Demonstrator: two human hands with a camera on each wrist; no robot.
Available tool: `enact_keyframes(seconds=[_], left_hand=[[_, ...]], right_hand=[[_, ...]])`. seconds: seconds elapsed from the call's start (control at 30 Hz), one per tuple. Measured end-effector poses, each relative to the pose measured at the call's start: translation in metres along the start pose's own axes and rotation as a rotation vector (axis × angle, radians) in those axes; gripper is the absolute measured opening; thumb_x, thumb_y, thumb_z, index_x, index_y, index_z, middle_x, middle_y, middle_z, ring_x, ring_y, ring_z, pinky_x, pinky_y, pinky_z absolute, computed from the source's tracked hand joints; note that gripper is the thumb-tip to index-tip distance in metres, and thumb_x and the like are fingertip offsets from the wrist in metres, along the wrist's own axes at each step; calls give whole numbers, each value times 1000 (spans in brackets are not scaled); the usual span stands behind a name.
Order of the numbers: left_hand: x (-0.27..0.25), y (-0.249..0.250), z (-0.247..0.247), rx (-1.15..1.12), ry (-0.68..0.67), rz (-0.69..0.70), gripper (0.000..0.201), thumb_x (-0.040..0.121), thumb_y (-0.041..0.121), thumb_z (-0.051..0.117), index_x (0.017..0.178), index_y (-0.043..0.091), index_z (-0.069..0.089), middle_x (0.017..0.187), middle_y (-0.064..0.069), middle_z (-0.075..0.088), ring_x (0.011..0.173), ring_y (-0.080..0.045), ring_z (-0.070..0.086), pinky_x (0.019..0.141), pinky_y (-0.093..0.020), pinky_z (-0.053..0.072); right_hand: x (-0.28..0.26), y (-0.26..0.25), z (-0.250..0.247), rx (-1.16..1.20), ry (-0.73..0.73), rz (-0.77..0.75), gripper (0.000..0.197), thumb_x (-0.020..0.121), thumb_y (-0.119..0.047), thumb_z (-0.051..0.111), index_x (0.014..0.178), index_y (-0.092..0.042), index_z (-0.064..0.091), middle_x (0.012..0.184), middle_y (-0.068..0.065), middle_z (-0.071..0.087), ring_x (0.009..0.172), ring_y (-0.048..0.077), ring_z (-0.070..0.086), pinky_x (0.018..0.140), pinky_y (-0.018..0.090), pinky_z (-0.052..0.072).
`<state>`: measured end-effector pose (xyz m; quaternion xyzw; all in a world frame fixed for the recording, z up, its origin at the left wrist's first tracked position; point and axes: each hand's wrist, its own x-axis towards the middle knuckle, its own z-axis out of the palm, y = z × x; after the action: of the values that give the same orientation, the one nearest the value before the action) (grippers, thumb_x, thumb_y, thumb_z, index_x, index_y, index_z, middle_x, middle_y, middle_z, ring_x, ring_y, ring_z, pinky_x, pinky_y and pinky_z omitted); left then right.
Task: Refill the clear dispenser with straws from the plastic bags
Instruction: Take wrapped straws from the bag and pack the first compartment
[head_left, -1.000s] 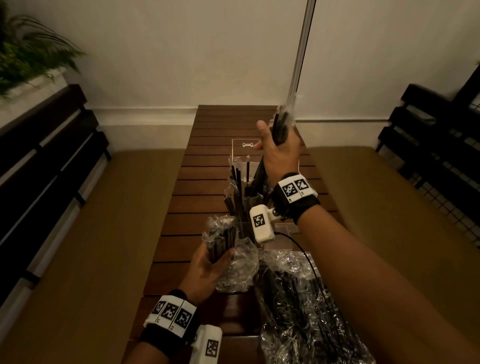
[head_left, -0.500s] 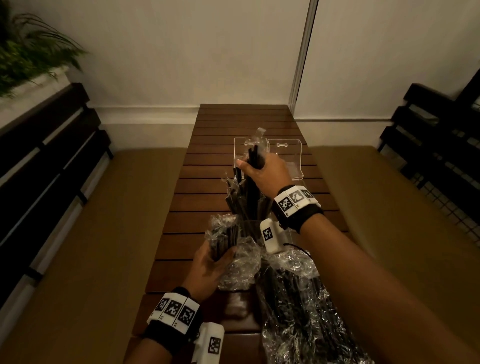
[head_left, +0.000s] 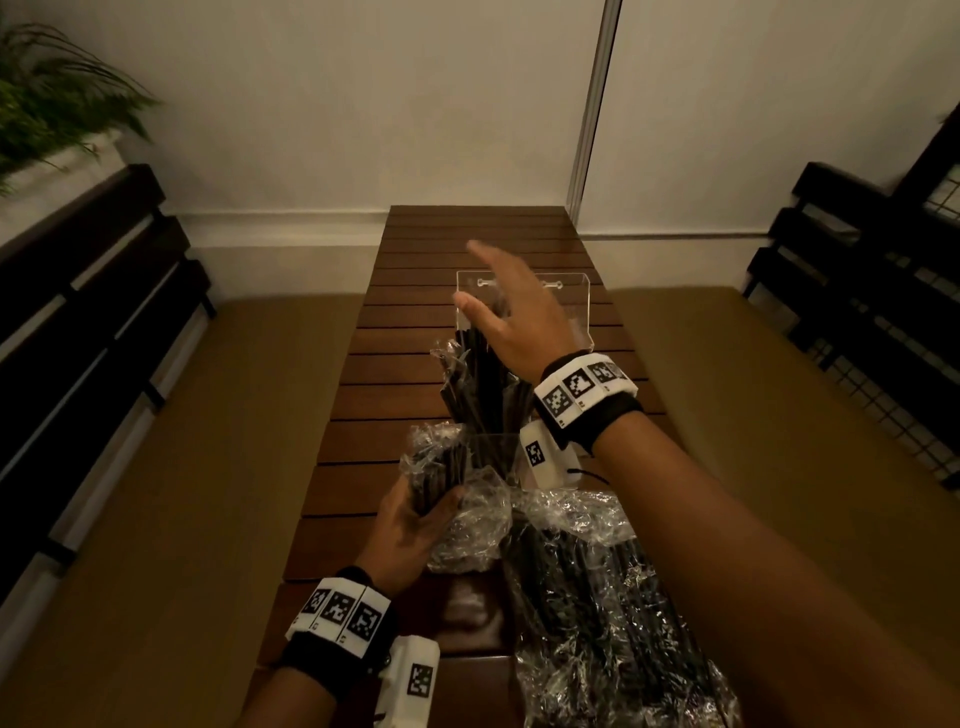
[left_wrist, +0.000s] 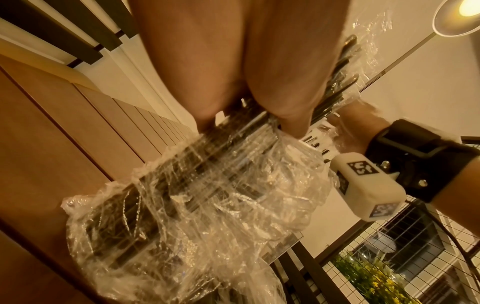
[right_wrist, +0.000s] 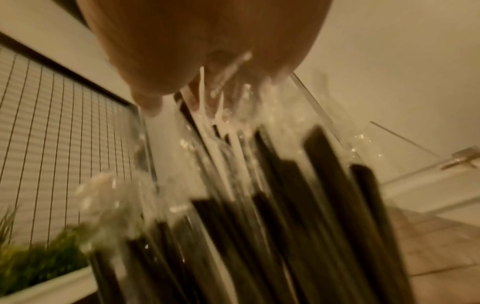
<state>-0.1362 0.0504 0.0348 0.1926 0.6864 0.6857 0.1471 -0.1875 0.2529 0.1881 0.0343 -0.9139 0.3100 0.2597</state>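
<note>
- While the left hand (head_left: 410, 525) grips a small plastic bag (head_left: 457, 499) of black straws near the table's front, fingers and thumb curled round the bundle, the right hand (head_left: 511, 312) hangs above the clear dispenser (head_left: 584, 312) with fingers spread and holding nothing.
- Clear dispenser stands mid-table on the slatted wooden table (head_left: 363, 405), lid tipped up at the back; black straws (head_left: 483, 384) in clear wrap stick out of its top, fanned and tilted toward the front.
- Right wrist view: blurred, straws (right_wrist: 298, 195) just under the fingertips (right_wrist: 148, 105); can't tell whether they touch.
- Left wrist view: thumb and fingers of the left hand (left_wrist: 233, 72) clamp the crinkled bag (left_wrist: 194, 195) across its upper part, straw ends poking out past the grip.
- Second, larger plastic bag of straws (head_left: 597, 623) lies on the table's front right, under the right forearm, just beside the small bag.
- Both wrists carry black straps with white marker tags.
- Dark slatted benches (head_left: 78, 338) flank the table on both sides; potted fern (head_left: 47, 114) far left.
</note>
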Motion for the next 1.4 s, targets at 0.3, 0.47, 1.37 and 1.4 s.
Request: enact_keyframes(seconds=[0.3,0.47,1.37,1.4], left_hand=[[-2,1,0,-35,-11,4,33,88,18,64,120,11,60,111,-4,72,102,-14,70,81,-25,56],[-1,2,1,-38,-12,10,29,92,10,62,121,10,59,110,0,73,102,-12,69,79,-21,55],[-3,2,0,-46,-1,-13,25,92,8,62,116,15,62,106,2,74,100,-9,70,80,-20,54],[-3,3,1,-49,1,-11,27,92,6,61,118,14,61,108,1,74,101,-8,69,81,-20,54]], right_hand=[[-8,13,8,-42,-21,-5,67,91,-51,58,148,-25,34,150,1,45,135,21,45,108,40,40],[-8,2,1,-54,106,-153,43,101,-32,47,144,-24,43,145,-1,50,131,17,49,108,44,41],[12,-4,18,-462,-254,-39,26,100,-32,45,95,-22,69,94,-7,67,94,14,61,114,46,30],[6,-1,17,-473,-272,-33,28,101,-35,43,90,-24,66,95,-7,66,97,14,60,116,47,26]])
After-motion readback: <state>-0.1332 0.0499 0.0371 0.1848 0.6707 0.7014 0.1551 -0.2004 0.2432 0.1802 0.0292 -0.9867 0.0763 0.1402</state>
